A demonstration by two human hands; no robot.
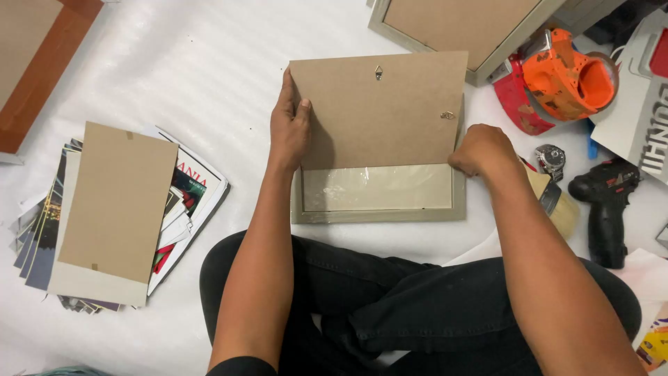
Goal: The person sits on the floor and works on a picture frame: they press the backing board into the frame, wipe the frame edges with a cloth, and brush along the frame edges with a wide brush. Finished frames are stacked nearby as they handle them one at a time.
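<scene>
Head view, looking down: the person sits cross-legged on a white sheeted floor [209, 83], black trousers at the near edge.

1. Backing board [379, 108]: a brown fibreboard panel with two small metal hangers, held tilted over a grey picture frame [379, 212]. Its lower edge lies across the frame opening; its upper part reaches past the frame's far side. The frame lies flat on the floor just in front of the knees, near the middle, and a glossy clear pane shows in the uncovered strip.

2. Left hand [289, 125]: closed on the board's left edge, thumb on the brown face, fingers wrapped behind.

3. Right hand [481, 150]: curled, knuckles up, at the board's lower right corner where it meets the frame's right rail. The fingertips are hidden, so whether they pinch the board or only press on it cannot be told.

4. Left side of the floor: a stack of prints [181, 202] lies fanned, with a second brown board [115, 205] resting on top. A wooden frame [42, 63] lies in the far left corner.

5. Far edge: another grey frame [459, 31], back side up, just beyond the held board.

6. Right side: an orange tape dispenser [567, 73], a wristwatch [552, 159], a paintbrush [557, 202] and a black cordless driver [607, 209], all near the right forearm.
</scene>
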